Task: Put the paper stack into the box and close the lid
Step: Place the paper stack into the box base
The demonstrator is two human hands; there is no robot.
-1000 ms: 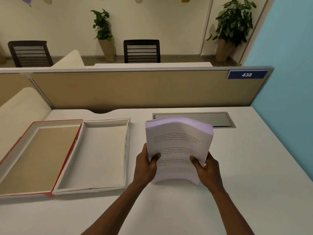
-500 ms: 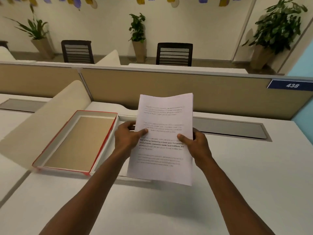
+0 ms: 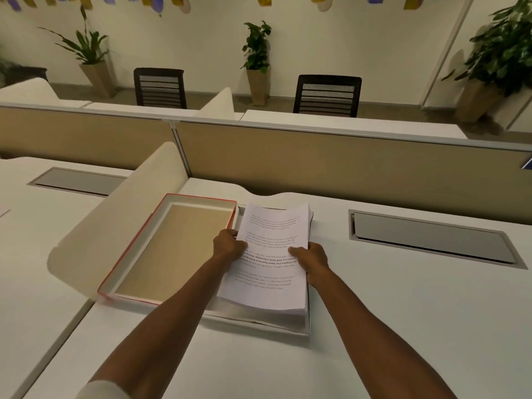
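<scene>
A thick white printed paper stack lies tilted inside the white box tray, its near edge low in the tray and its far edge curling up. My left hand grips the stack's left edge and my right hand grips its right edge, thumbs on top. The red-edged lid lies open to the left, joined to the tray, its tan inside facing up. The stack hides most of the tray floor.
A curved cream divider rises just left of the lid. A tan partition wall backs the white desk. A grey cable hatch sits to the right of the box. Chairs and potted plants stand beyond.
The stack went from upright on the desk at the right, leftwards over the box, and now down into the tray. Both hands kept their hold; the view swung left.
</scene>
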